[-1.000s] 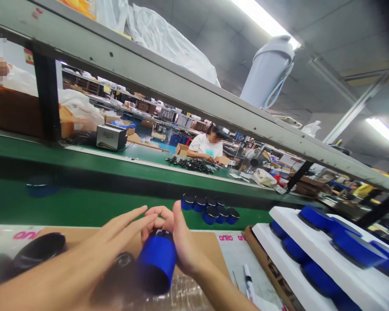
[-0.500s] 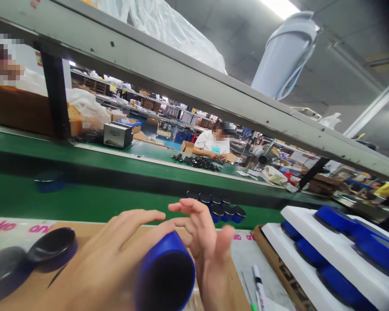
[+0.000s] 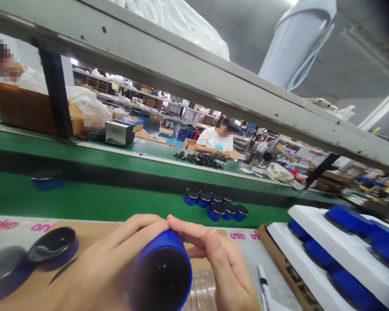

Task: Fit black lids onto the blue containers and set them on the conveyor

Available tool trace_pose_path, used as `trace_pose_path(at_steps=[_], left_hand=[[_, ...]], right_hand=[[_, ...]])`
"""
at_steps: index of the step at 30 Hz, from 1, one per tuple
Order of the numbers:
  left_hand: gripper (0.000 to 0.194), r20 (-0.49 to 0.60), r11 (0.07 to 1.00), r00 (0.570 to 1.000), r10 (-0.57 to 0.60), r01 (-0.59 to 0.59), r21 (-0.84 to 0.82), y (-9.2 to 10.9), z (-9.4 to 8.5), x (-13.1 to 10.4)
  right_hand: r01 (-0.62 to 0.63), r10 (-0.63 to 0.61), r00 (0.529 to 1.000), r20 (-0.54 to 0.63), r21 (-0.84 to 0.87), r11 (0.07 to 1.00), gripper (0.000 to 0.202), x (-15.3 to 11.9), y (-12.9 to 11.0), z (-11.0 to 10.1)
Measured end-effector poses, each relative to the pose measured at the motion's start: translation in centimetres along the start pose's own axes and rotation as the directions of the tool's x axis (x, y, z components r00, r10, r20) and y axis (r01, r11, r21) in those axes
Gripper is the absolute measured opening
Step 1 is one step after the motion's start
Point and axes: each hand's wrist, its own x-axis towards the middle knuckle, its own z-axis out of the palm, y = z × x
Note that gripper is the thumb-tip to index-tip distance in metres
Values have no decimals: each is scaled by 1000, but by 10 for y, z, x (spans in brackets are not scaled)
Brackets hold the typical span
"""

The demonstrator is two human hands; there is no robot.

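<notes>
Both hands, the left hand (image 3: 100, 272) and right hand (image 3: 227, 268), grip the blue cylinder (image 3: 164, 272) low over the counter (image 3: 94, 229), seemingly inspecting it, so a steady turn seems next.

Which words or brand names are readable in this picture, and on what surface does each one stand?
"anko", pink, on the white printed sheet right of the hands.
"anko" again, partly cut, on the same kind of sheet at the left.
Label on the grey box: too small to read.
</notes>
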Motion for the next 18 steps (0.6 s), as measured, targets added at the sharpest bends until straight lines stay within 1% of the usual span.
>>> trace_pose_path(at_steps=[1,2,3,4,5,6,7,8,9,10,12,13,14,16,17,18], left_hand=[[60,5,1000,1000,23,-23,-20,0,2,2],[54,2,999,999,33,-33,-23,0,4,4],[45,-15,999,999,29,-29,-19,0,6,5],[36,-37,1000,999,11,-12,-16,0,6,7],[32,-55,1000,998,-12,11,-18,1,7,8],[34,-69,999,997,-30,29,-21,1,7,10],[38,-77,999,996,-43,41,-27,1,7,11],[41,-81,998,995,-50,47,-36,1,7,12],[41,-79,998,996,-52,48,-51,2,6,12],[38,-80,997,996,-49,44,-68,2,7,12],[32,-87,995,995,-45,37,-93,0,8,9],[33,-85,995,995,-52,44,-92,-1,8,7],[36,-84,995,995,-61,54,-84,-3,9,4],[43,-83,996,994,-74,69,-59,-7,11,-1],[45,-78,996,994,-77,74,-47,-9,11,-3],[46,-72,996,994,-81,79,-34,-10,11,-4]], right_hand=[[32,-32,999,-1,-6,999,50,0,2,-2],[89,-89,996,22,-17,996,50,0,5,-4],[162,-159,985,72,-34,986,49,1,10,-5],[237,-227,963,142,-55,970,52,2,15,-6],[298,-275,938,212,-83,951,62,4,21,-7],[345,-303,913,274,-119,931,75,6,25,-8],[366,-303,901,311,-168,915,84,9,29,-9],[367,-289,902,321,-218,904,84,11,30,-9],[362,-277,908,313,-255,897,77,13,30,-9],[356,-276,917,286,-278,892,66,14,28,-9],[350,-304,933,191,-299,888,37,15,22,-9],[350,-325,937,129,-308,885,25,15,18,-9],[354,-351,934,70,-322,878,26,16,14,-9],[334,-374,926,-54,-347,876,37,16,9,-10],[323,-374,922,-98,-337,884,35,16,8,-10],[314,-371,919,-138,-316,895,28,16,8,-10]])
